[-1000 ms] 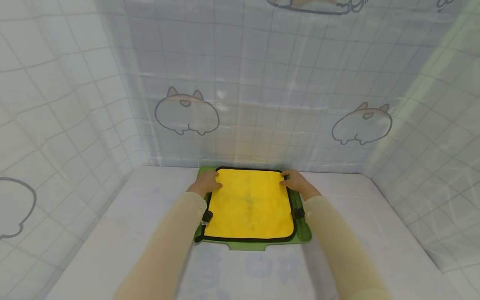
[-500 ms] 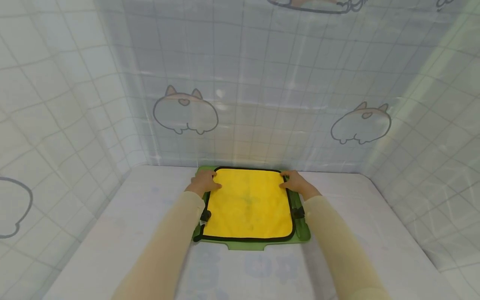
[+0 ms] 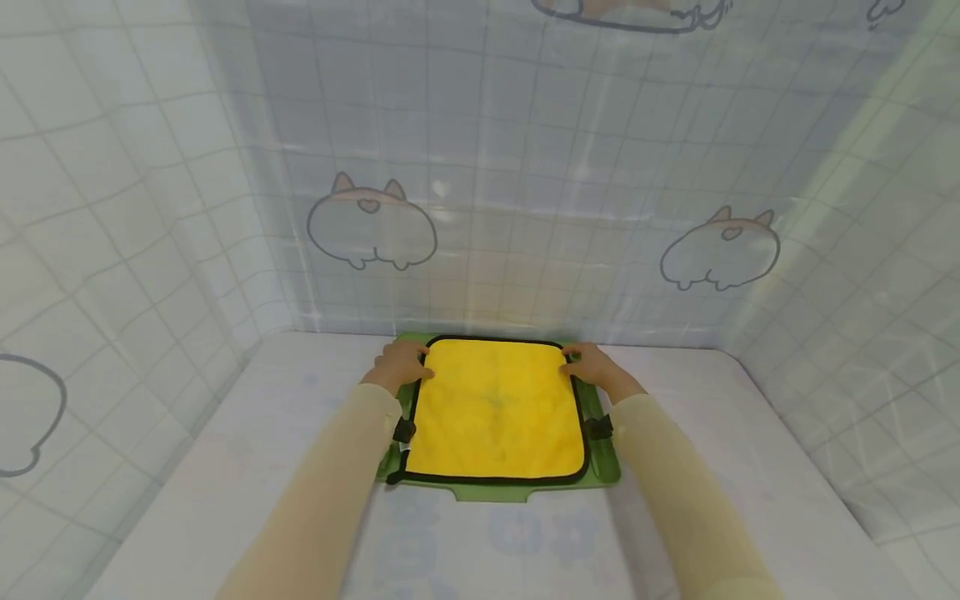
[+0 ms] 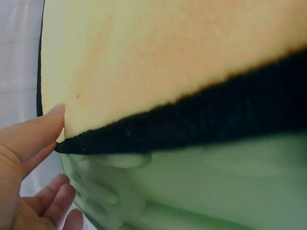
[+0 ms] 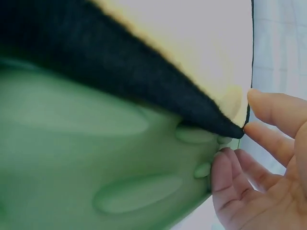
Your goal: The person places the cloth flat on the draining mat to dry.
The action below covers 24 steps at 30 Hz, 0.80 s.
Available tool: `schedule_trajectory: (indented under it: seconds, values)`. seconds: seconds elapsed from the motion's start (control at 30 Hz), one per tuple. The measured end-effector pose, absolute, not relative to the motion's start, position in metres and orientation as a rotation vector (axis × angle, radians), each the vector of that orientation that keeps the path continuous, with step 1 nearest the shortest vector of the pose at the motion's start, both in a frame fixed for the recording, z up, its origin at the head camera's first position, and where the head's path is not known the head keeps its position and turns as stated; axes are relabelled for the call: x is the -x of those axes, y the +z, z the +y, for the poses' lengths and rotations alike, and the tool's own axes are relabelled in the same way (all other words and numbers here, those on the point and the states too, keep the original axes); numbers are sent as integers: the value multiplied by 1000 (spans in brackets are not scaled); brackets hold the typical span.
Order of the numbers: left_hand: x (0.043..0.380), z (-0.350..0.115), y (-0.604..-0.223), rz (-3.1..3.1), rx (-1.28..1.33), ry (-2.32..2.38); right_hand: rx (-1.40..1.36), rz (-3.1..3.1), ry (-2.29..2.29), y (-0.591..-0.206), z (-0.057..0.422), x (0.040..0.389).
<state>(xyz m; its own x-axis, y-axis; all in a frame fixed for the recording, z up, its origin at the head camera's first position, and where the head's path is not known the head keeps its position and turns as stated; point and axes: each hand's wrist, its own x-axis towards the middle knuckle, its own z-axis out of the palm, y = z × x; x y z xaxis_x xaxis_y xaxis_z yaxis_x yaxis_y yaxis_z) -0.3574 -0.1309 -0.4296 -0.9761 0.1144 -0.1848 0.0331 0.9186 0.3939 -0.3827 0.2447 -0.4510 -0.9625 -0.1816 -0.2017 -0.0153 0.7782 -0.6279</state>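
A yellow cloth point(image 3: 495, 408) with black edging lies spread over a green plastic board point(image 3: 491, 493) in the head view. My left hand point(image 3: 395, 367) pinches the cloth's side edge near its far left corner. In the left wrist view the thumb point(image 4: 36, 134) is on top and the forefinger beneath, while the other fingers curl by the board. At the far right corner my right hand point(image 3: 596, 368) pinches the opposite edge between thumb and forefinger. The right wrist view shows the board's raised oval bumps point(image 5: 136, 193) under the cloth; its other fingertips are against the board's rim.
The board lies on a pale, faintly printed tabletop point(image 3: 300, 433), close to the back wall. Sheeting with grid lines and dog drawings forms the back wall point(image 3: 555, 275) and both sides. Black straps point(image 3: 598, 427) show at my wrists.
My left hand has shifted slightly left, drawing the cloth's left edge outward with it. The right hand stays nearly where it was.
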Motion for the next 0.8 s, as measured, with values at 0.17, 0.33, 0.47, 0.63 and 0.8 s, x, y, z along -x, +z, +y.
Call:
schedule_trajectory:
  seconds: [0.17, 0.33, 0.47, 0.63, 0.8]
  values:
    - [360, -124, -429, 2899, -173, 609, 194, 2781, -926, -445, 238, 380]
    - [364, -119, -433, 2926, -305, 556, 310, 2838, -879, -440, 227, 381]
    - [365, -116, -437, 2911, -388, 557, 395, 2838, -805, -443, 221, 385]
    - [364, -115, -442, 2845, -365, 609, 477, 2816, -720, -448, 219, 388]
    - [363, -114, -445, 2806, -340, 619, 497, 2812, -667, -450, 219, 388]
